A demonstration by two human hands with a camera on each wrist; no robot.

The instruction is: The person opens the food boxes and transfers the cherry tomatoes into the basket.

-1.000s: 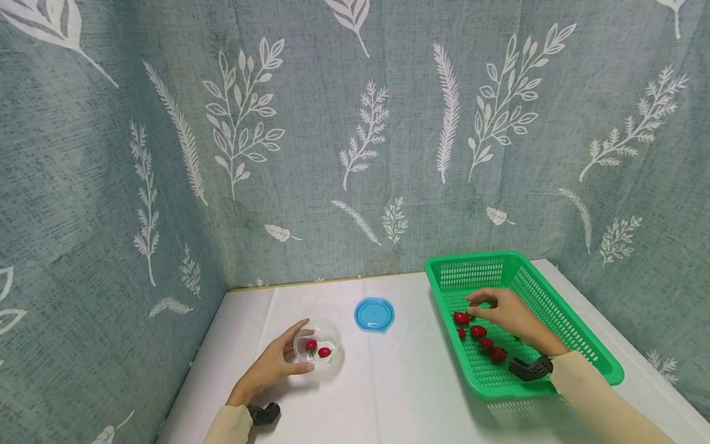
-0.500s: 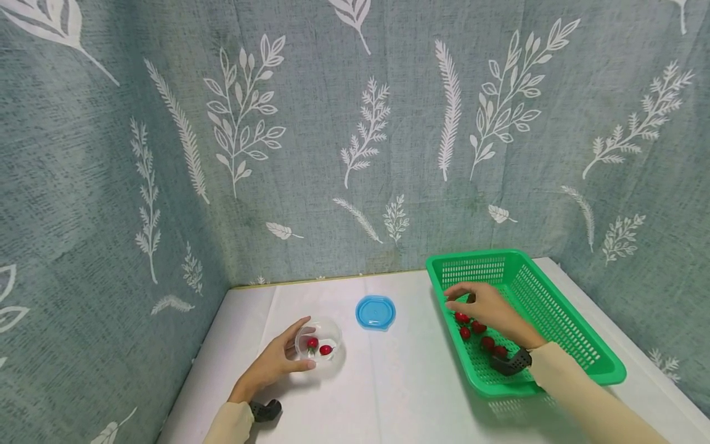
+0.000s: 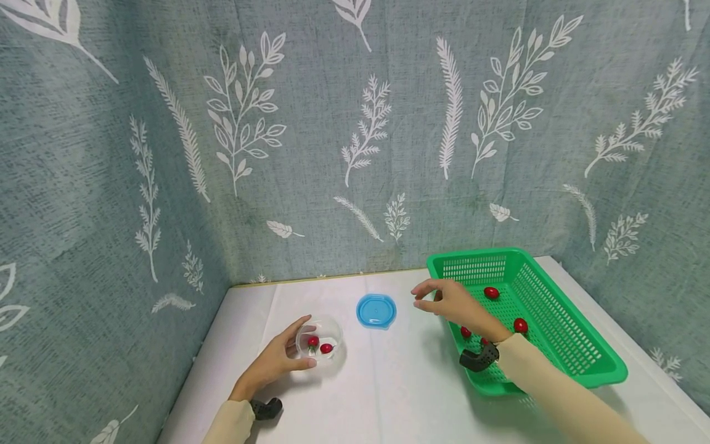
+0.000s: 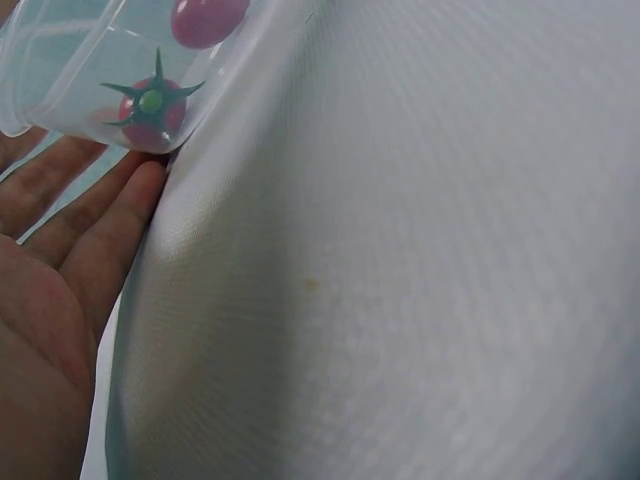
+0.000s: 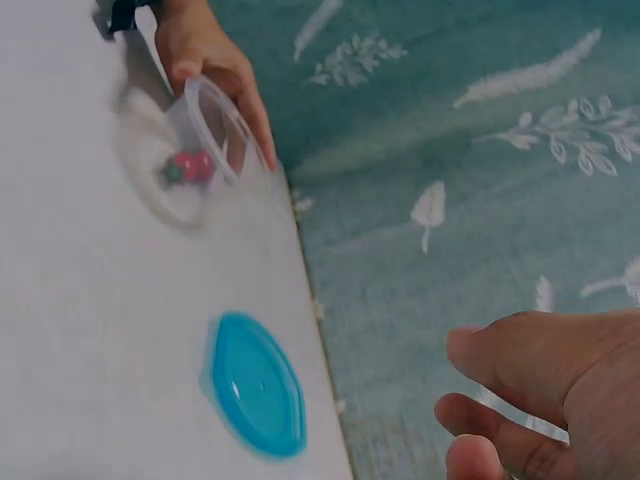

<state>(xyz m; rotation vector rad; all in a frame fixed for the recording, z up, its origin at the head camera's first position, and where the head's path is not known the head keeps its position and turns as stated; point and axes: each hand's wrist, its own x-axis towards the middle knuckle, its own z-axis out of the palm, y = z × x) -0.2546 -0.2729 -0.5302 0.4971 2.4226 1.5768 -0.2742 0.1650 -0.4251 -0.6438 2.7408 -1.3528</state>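
On the left, my left hand (image 3: pixel 273 364) holds a clear plastic tub (image 3: pixel 333 333) with fingers and thumb on either side of it. Two red cherry tomatoes (image 3: pixel 326 348) lie inside; the left wrist view shows the green star-shaped top of one tomato (image 4: pixel 152 105). My right hand (image 3: pixel 457 305) hangs over the left rim of a green basket (image 3: pixel 577 296), fingers bent, the thumb apart from the fingertips. Nothing shows between its fingertips (image 5: pixel 462 350) in the right wrist view. Several cherry tomatoes (image 3: pixel 520 325) lie in the basket, some partly hidden by my right arm.
A blue lid (image 3: pixel 376 311) lies on the white table (image 3: pixel 405 370) between tub and basket, toward the back. Patterned grey-green cloth (image 3: pixel 333 154) rises behind the table and along its sides.
My right hand has moved left, out from over the basket's tomatoes to its left rim, uncovering tomatoes farther right. The left hand and the tub have stayed in place.
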